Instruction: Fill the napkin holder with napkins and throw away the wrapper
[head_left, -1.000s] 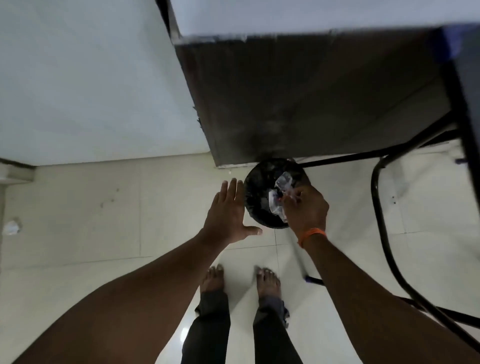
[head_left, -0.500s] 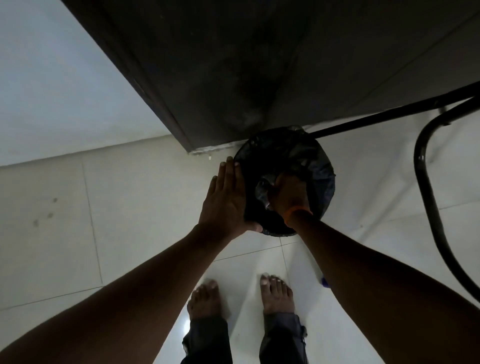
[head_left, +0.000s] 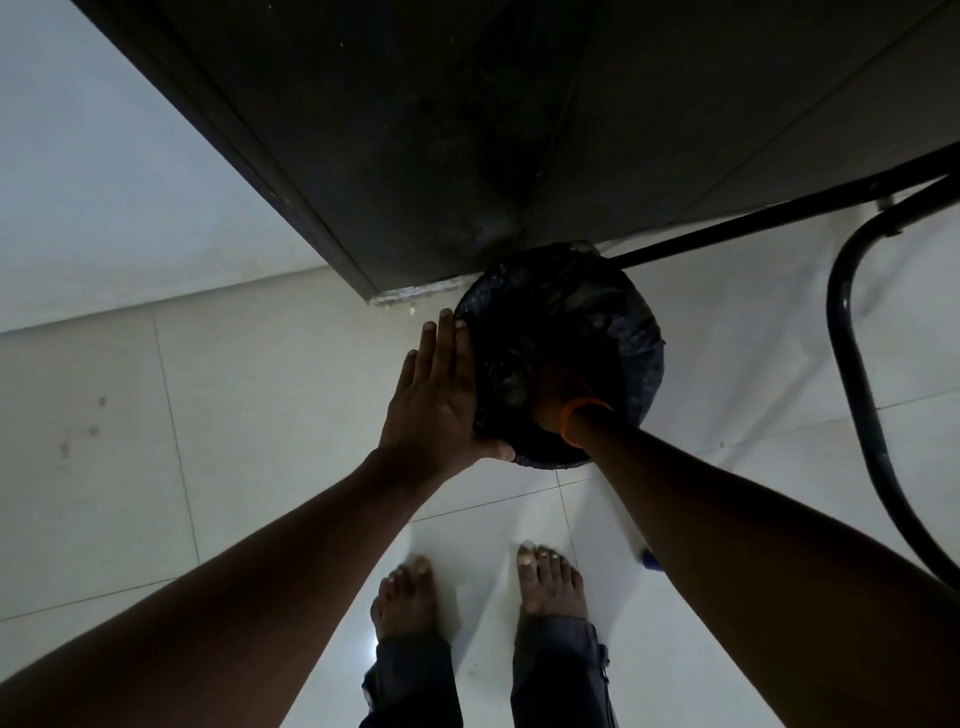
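The left hand (head_left: 436, 400) lies flat, fingers straight, against the bin (head_left: 613, 312) rim to steady it. The right hand (head_left: 558, 389) reaches inside to drop the wrapper; its fingers and the wrapper are hidden in darkness.

A plain indoor room, likely a home: glossy pale tiled floor (head_left: 260, 415) under the hands, a round black-lined waste bin (head_left: 623, 312) against a dark cabinet corner (head_left: 415, 130) ahead, bare feet (head_left: 405, 597) below.
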